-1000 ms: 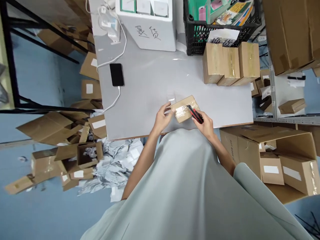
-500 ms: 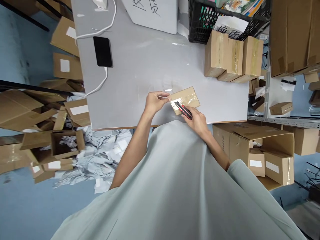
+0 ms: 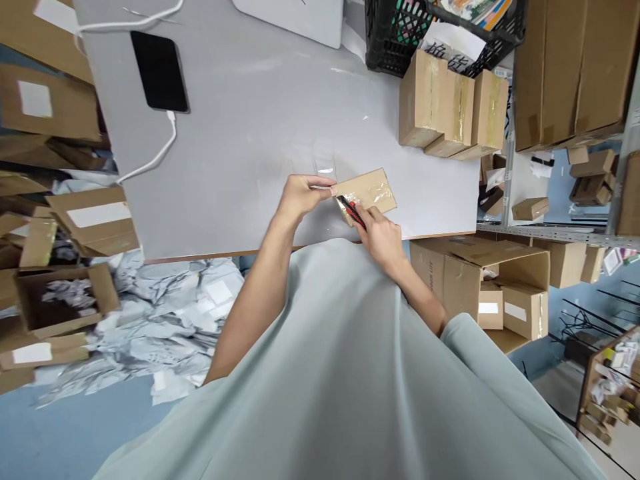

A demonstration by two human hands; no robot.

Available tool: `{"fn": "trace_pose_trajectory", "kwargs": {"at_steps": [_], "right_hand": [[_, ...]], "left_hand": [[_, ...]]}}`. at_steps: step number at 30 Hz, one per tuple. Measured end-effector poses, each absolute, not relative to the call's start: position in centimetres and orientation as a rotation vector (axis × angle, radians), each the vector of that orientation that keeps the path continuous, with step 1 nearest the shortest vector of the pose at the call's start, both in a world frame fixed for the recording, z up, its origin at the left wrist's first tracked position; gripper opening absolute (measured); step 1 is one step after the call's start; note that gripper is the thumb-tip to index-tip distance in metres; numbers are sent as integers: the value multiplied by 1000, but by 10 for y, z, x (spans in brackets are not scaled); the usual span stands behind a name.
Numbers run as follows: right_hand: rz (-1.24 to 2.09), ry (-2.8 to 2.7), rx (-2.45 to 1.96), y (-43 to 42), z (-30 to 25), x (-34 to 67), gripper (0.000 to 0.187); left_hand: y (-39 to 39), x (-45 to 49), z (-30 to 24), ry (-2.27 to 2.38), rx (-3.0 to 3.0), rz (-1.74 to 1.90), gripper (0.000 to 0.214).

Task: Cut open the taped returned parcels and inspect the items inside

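Observation:
A small taped cardboard box (image 3: 373, 189) lies near the front edge of the grey table (image 3: 260, 140). My left hand (image 3: 303, 195) is closed in a pinch at the box's left end, holding it in place. My right hand (image 3: 381, 235) grips a red and black utility knife (image 3: 351, 211), whose tip rests on the box's near left corner.
A black phone (image 3: 159, 71) on a white cable lies at the table's back left. Three taped boxes (image 3: 453, 107) stand at the back right before a black crate (image 3: 440, 30). Opened cartons and grey packing waste (image 3: 150, 320) cover the floor to the left; an open carton (image 3: 500, 280) sits at the right.
My right hand has drawn the knife leftwards along the box toward its near left corner. My left hand has closed from a flat hold into a pinch at the box's end. The camera has shifted.

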State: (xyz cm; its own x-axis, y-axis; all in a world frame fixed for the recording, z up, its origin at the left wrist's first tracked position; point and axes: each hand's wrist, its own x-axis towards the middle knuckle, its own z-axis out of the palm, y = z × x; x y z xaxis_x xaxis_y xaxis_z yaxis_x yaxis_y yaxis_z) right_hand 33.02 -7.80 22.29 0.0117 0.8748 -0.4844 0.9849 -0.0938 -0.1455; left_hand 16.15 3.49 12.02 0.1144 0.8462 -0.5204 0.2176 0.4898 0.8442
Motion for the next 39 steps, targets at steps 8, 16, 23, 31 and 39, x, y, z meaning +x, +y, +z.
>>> {"fn": "trace_pose_trajectory", "kwargs": {"at_steps": [8,16,23,31,39], "right_hand": [[-513,1887,2024,-85,233,284,63],[-464,1920,2040,-72,237,260,57],[-447,1888,2043,-76,241,273,56],[-444,1832,1991,-99,244,280,53],[-477,1809,1935,-98,240,283,58]], "left_hand": [[30,158,118,1389,970,623,38],[22,159,108,1433,991,682,29],[20,174,114,1511,1098,633,24],[17,171,118,1510,1097,606,26],[16,172,121,1528,1172,589,25]]}}
